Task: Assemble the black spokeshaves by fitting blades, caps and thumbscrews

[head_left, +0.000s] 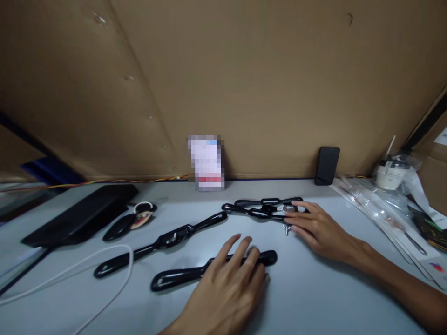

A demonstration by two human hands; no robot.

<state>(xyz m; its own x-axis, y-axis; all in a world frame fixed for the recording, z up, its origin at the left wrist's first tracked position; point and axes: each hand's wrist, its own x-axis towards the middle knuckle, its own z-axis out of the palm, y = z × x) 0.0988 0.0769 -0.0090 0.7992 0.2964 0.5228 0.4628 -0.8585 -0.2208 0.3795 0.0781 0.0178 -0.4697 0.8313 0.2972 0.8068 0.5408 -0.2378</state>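
My left hand [226,288] lies flat, fingers stretched, over the right part of a long black slotted handle piece [181,275] on the pale table. My right hand [316,225] reaches in from the right, fingertips resting on two crossed black handle pieces [260,208] and beside a small metal wing screw [287,228]; its fingers are extended. A third black handle piece [160,243] lies diagonally to the left, untouched.
A black flat case [80,215], a black fob with a keyring [131,221] and a white cable [70,274] lie left. A dark phone [327,165] leans on the cardboard wall [244,83]. Clear plastic packets [377,209] and a white jar [390,174] sit right.
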